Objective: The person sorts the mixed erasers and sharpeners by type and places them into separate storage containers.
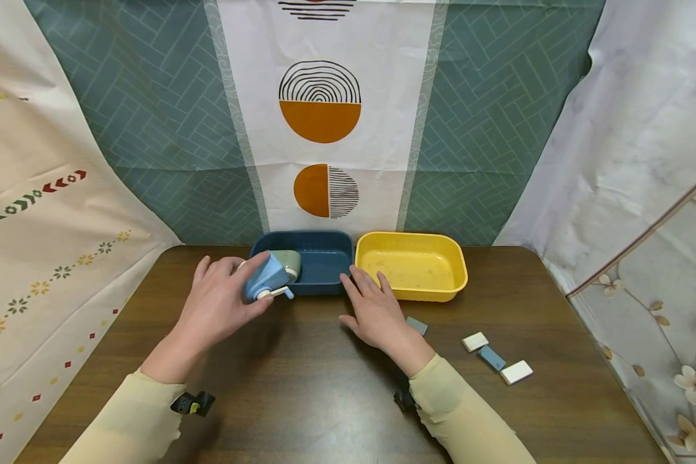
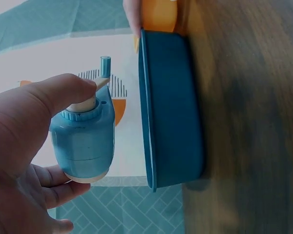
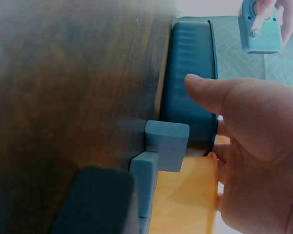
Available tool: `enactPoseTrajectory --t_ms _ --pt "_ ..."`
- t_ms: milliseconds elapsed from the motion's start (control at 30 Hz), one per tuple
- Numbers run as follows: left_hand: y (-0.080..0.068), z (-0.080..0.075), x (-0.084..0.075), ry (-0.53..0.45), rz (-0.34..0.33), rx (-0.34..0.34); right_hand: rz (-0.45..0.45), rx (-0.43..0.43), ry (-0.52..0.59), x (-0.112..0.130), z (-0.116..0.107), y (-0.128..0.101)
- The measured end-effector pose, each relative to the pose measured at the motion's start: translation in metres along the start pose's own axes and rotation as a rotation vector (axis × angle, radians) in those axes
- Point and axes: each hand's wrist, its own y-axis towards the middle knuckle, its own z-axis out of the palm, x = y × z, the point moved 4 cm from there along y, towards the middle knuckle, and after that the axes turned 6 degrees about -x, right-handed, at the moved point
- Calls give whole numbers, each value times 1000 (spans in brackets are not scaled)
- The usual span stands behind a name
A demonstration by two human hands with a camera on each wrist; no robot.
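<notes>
My left hand [image 1: 223, 293] holds a light blue crank pencil sharpener [image 1: 269, 276] over the left end of the dark blue bin [image 1: 327, 277]. In the left wrist view the thumb lies by the white base of its crank [image 2: 101, 83], with the fingers at the opposite end. Beyond the sharpener, a rounded grey-green thing [image 1: 290, 261] sits in the bin, partly covered. My right hand [image 1: 377, 316] has its fingers spread at the near rims of the dark blue bin and the yellow bin [image 1: 412, 295], holding nothing.
A grey block [image 1: 417, 325] lies beside my right hand. Farther right are a white block [image 1: 475, 342], a blue block [image 1: 492, 358] and another white block [image 1: 517, 372] on the brown table [image 1: 325, 399]. Patterned cloth [image 1: 470, 161] hangs behind the bins.
</notes>
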Motion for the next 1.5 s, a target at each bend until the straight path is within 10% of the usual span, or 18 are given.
enactPoseTrajectory --t_ms 1500 --pt "64 46 -14 -7 -9 46 17 25 -33 2 -6 1"
